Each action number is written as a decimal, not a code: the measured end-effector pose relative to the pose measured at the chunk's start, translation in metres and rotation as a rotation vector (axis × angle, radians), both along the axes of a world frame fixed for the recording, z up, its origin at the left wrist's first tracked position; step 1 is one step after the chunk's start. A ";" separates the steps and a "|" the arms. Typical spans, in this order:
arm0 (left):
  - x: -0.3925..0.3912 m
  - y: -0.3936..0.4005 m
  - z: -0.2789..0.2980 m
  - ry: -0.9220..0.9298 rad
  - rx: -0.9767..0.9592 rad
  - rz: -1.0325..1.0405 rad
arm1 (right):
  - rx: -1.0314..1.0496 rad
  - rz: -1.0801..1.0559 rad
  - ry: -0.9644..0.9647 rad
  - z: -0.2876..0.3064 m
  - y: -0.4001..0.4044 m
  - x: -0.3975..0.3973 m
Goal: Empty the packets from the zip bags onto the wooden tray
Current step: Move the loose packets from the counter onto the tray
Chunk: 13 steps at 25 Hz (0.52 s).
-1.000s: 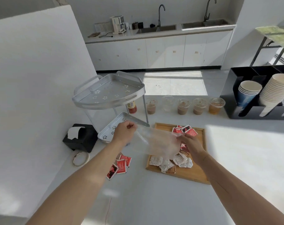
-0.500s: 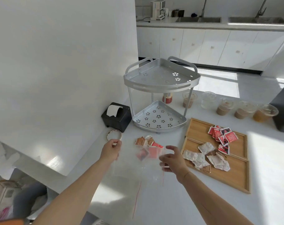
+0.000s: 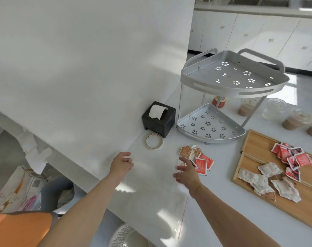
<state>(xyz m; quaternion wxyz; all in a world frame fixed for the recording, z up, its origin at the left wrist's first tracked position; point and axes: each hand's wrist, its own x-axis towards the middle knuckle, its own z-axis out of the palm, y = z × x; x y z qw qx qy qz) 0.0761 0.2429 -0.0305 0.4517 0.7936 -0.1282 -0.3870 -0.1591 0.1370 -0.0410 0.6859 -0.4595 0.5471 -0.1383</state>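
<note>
Left hand [image 3: 122, 164] and right hand [image 3: 186, 172] spread open, empty, over clear bag [image 3: 151, 186] flat near counter's [image 3: 214, 211] left edge, packets [image 3: 198, 158] beside right fingers, tray [image 3: 255, 145] at right edge holding packets.

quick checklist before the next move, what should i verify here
1. Both hands free: ok. Left hand and right hand are open over the counter.
2. Emptied bag set down: ok. A clear zip bag lies flat between them.
3. Packets on the tray: ok for the red packets and white packets.
4. All packets on the tray: not ok. A loose pile lies on the counter.
5. Another full bag within reach: cannot tell.
</note>
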 end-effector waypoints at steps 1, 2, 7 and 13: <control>0.003 -0.003 -0.004 -0.017 0.013 0.000 | -0.024 0.023 0.014 -0.002 -0.001 0.005; 0.005 -0.006 -0.007 -0.032 0.029 -0.010 | -0.046 0.046 0.027 -0.003 -0.003 0.008; 0.009 -0.015 -0.020 -0.112 0.075 -0.100 | -0.085 0.154 0.096 -0.010 -0.006 0.019; 0.009 -0.015 -0.029 -0.315 0.247 -0.232 | -0.196 0.292 0.267 -0.007 -0.007 0.017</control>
